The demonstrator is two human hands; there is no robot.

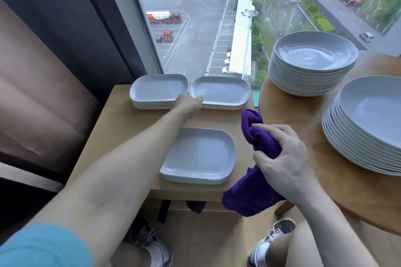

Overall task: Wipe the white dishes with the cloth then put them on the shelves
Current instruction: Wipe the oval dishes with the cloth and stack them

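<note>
A single white rectangular dish (199, 156) lies on the wooden shelf top (121, 128), close to me. At the far edge stand two stacks of the same dishes, a left stack (159, 91) and a right stack (220, 93). My left hand (191, 105) reaches out to the gap between them and touches the right stack's near-left corner; its fingers are hidden. My right hand (284, 162) grips a bunched purple cloth (256, 195) in the air, to the right of the single dish.
On the right, a round wooden table (282, 106) carries two tall stacks of round white plates, one far (312, 60) and one near (368, 125). A large window (195, 28) lies behind the shelf, a curtain (43, 93) to the left. A lower shelf shows below.
</note>
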